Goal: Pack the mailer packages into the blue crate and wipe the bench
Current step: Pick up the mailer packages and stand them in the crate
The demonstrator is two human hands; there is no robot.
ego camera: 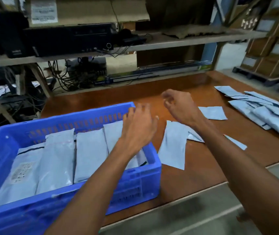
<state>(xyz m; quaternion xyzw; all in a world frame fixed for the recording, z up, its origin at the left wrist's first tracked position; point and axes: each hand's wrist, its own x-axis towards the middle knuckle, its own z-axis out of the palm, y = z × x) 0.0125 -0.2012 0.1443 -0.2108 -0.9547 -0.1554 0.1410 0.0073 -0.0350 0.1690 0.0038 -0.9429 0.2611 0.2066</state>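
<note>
Mailer packages [59,158] stand at least 4 abreast in the blue crate [145,175]. In the head view, more lie loose on the bench [194,175]: some just beside the crate, and a pile [262,112] far right. Left hand [138,126] hovers over the crate, fingers spread, empty. The right hand [181,106] is loosely curled and holds nothing. Packing seems roughly half done, wiping not begun.

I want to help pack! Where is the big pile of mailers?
In the head view, the pile of mailers lies at the far right of the bench, to the right of the right hand and well away from the blue crate.
</note>
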